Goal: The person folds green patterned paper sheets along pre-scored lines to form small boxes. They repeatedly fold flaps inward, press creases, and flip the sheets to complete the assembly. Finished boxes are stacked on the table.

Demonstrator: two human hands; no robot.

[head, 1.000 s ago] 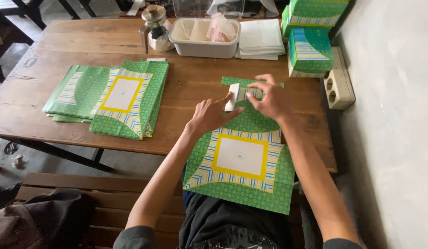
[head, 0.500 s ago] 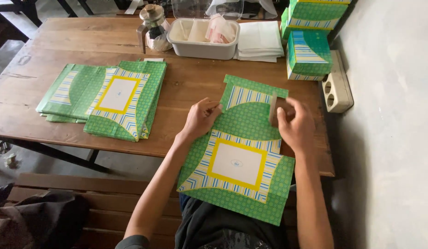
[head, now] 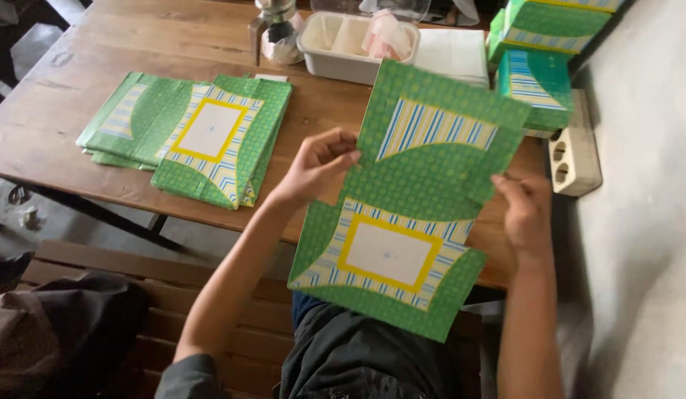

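Head view: left hand point(head: 313, 166) and right hand point(head: 524, 210) each keep a pinching grip on the green patterned sheet's point(head: 409, 199) side edges.

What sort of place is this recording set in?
Probably a small packaging workspace: a wooden table holds a stack of flat green box blanks, folded boxes stand by the wall, and both hands hold another blank.

Your wooden table point(head: 99, 81) carries a stack of flat green patterned sheets point(head: 202, 140) on its left part. Along its far edge you have a white plastic tub point(head: 335, 55), a pile of white paper point(head: 450, 52) just beside it, and green patterned boxes point(head: 538, 66) at the right corner.
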